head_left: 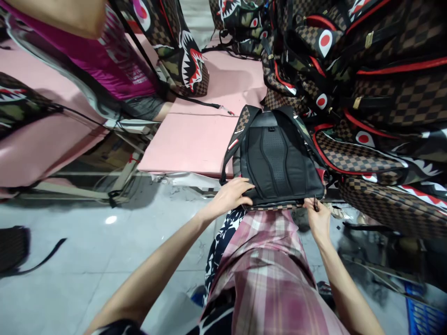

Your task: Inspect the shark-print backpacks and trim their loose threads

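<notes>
A backpack [274, 160] lies with its black padded back panel facing up, at the near edge of the pink table, right in front of my lap. My left hand [231, 197] rests at its lower left corner, thumb and fingers apart. At the lower right corner, my right hand [318, 216] is closed, with a small dark pointed tool [315, 203] showing between its fingers; its exact kind is too small to make out. The right fingertips touch the bag's bottom edge. The shoulder straps curve along both sides of the panel.
Brown-checked backpacks [363, 153] with red trim are piled at the right. Another backpack [190, 65] stands on the pink table [188, 144]. A person in a magenta shirt [115, 60] sits at the left. A blue crate [424, 309] stands on the floor, lower right.
</notes>
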Available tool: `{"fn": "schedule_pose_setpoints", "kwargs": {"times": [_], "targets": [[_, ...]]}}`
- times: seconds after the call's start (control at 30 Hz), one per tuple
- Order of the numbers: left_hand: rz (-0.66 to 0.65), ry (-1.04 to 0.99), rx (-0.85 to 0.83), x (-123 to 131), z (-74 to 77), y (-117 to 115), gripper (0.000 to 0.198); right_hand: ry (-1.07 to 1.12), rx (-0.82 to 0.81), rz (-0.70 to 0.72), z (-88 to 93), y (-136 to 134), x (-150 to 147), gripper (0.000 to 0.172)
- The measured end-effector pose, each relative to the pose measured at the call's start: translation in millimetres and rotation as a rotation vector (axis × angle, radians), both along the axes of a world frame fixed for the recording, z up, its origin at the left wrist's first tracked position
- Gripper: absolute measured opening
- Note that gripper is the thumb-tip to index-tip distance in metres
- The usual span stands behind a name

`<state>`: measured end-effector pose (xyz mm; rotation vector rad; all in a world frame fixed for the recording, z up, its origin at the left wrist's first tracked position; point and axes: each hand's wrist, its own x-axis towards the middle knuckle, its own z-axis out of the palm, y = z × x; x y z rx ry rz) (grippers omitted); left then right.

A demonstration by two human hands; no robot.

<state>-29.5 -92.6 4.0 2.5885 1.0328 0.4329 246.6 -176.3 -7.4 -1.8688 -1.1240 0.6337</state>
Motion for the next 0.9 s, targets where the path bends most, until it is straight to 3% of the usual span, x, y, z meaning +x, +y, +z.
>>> {"fn": "schedule_pose_setpoints", "kwargs": {"times": [0.1,0.2,0.3,0.37,0.5,0.67,0.8,0.9], "targets": [[0.039,0.141,0.149,-16,-18.2,-13,0.072,-0.039,0.011,-0.007,-6.9,2,7,0.026],[0.096,0.165,0.176,-13,-40.4,-21,0.076,-0.128,0.027,-0.022,-11.9,-5,-4,0.026],[0.118,0.1,0.177,-3,-56.0,-28,0.071,-0.222,0.084,0.162,-16.3,-19,-46,0.021],[0.118,0.057,0.173,2,-61.6,-34,0.067,-0.324,0.062,0.411,-21.0,-27,-83,0.024],[0.152,0.034,0.178,2,-65.6,-45,0.055,-0.554,-0.006,0.453,-30.3,-29,-128,0.022],[0.161,0.039,0.2,8,-66.7,-55,0.056,-0.545,-0.028,0.436,-28.7,-25,-119,0.02],[0.277,-0.011,0.209,24,-72.4,-64,0.052,-0.586,-0.014,0.423,-28.6,-24,-117,0.018],[0.281,-0.041,0.226,25,-73.9,-64,0.049,-0.636,0.046,0.43,-28.8,-26,-108,0.017]]}}
